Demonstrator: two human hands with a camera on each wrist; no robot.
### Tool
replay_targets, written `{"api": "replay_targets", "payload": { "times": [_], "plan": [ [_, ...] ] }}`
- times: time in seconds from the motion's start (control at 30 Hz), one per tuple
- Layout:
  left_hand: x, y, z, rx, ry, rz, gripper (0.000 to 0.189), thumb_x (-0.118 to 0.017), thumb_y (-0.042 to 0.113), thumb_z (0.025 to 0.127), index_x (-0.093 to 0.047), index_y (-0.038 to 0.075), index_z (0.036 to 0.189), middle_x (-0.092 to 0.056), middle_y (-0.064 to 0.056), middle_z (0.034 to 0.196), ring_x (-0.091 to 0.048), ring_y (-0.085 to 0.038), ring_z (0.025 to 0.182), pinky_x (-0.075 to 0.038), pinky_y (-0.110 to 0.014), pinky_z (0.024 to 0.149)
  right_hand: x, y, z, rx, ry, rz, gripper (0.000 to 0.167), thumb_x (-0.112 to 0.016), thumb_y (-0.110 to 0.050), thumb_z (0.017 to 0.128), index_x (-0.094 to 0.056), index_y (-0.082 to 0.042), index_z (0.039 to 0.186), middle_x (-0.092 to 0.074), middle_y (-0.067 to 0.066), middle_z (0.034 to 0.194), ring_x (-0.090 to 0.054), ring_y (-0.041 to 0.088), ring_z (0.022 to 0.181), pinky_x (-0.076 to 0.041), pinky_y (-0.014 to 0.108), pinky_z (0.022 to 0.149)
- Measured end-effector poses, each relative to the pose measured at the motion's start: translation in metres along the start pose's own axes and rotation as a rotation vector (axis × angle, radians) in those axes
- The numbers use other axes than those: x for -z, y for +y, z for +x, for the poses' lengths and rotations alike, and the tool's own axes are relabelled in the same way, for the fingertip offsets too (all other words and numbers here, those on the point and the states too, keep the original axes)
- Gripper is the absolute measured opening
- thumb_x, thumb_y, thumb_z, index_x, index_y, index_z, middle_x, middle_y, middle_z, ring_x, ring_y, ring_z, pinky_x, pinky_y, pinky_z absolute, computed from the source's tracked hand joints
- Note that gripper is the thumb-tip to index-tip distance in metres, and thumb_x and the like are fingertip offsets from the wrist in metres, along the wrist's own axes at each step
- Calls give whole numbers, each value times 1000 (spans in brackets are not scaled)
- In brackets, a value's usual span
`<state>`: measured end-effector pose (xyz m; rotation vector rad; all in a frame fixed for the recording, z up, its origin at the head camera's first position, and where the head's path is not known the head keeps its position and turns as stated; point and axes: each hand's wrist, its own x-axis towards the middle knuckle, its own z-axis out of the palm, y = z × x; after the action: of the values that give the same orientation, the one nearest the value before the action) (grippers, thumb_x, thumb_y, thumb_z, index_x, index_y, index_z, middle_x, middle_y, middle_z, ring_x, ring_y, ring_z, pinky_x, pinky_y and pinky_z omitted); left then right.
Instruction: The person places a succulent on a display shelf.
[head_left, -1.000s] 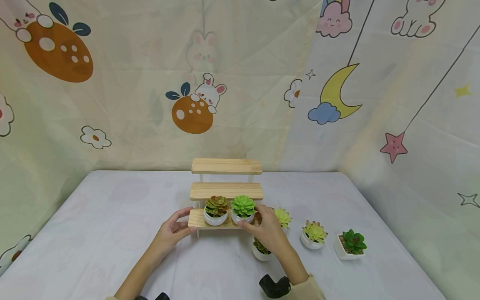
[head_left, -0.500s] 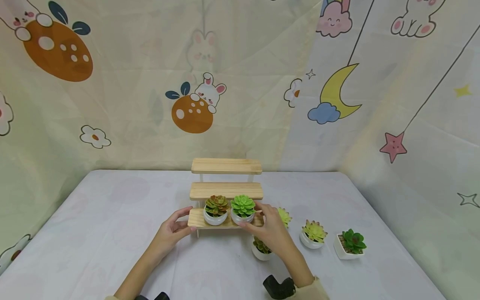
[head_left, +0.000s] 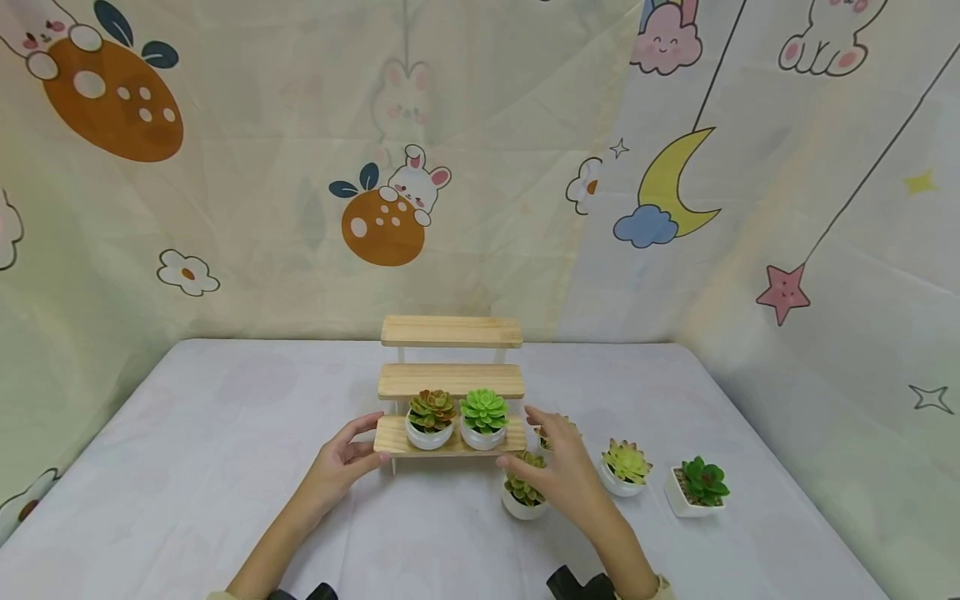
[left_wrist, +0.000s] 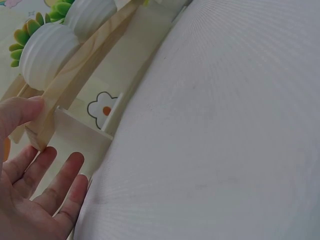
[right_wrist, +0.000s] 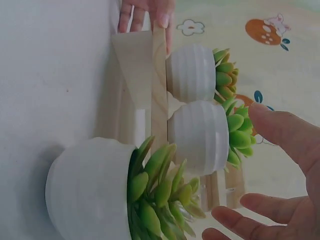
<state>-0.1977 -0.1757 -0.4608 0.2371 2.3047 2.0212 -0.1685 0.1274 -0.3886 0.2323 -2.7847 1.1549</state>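
A three-tier wooden plant stand (head_left: 450, 382) stands near the table's back edge. On its lowest board sit a reddish-green succulent (head_left: 431, 410) and, just right of it, a bright green succulent (head_left: 483, 410), both in round white pots. My left hand (head_left: 343, 462) holds the left end of that board; in the left wrist view the thumb lies on top and fingertips meet the underside. My right hand (head_left: 564, 471) is spread beside the board's right end, holding nothing. Below its thumb stands another potted succulent (head_left: 523, 502) on the table, large in the right wrist view.
Behind the right hand, a further succulent (head_left: 572, 423) is mostly hidden. To the right stand a yellow-green succulent (head_left: 627, 467) in a round pot and a dark green one in a square white pot (head_left: 693, 504). A printed cloth backdrop (head_left: 495, 208) hangs behind the table.
My right hand has let go of the bright green succulent's pot and drawn back to the right, its fingers spreading. The left hand keeps its place on the board.
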Motion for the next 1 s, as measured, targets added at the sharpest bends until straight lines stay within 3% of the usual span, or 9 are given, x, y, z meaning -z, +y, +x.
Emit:
{"api": "replay_targets", "payload": {
  "times": [0.17, 0.5, 0.77, 1.0],
  "plan": [
    [0, 0, 0, -5, -9, 0, 60, -69, 13, 83, -41, 8, 137, -52, -23, 128, -61, -7, 100, -47, -19, 82, 6, 4, -9, -52, -17, 13, 82, -75, -47, 72, -41, -13, 139, -50, 7, 133, -41, 29, 125, -36, 56, 98],
    [1, -2, 0, -25, -20, -17, 61, -69, 11, 83, -40, 7, 137, -41, -18, 139, -61, -7, 99, -48, -18, 81, 12, 15, -22, -41, -15, 9, 80, -80, -39, 70, -45, -8, 135, -55, 9, 125, -51, 27, 109, -43, 46, 91],
    [1, -1, 0, -3, -13, -3, 61, -69, 14, 83, -41, 9, 137, -46, -18, 136, -61, -11, 102, -47, -18, 82, 9, 25, -28, -114, -67, 28, 80, -81, -39, 68, -46, -7, 134, -53, 11, 124, -52, 25, 106, -45, 43, 88],
    [0, 1, -1, 12, -3, 15, 60, -69, 16, 83, -42, 10, 136, -56, -21, 126, -61, -14, 105, -47, -21, 84, 3, 35, -30, -96, -77, 27, 82, -83, -35, 66, -46, -7, 134, -55, 10, 118, -54, 23, 100, -48, 38, 82]
  ]
}}
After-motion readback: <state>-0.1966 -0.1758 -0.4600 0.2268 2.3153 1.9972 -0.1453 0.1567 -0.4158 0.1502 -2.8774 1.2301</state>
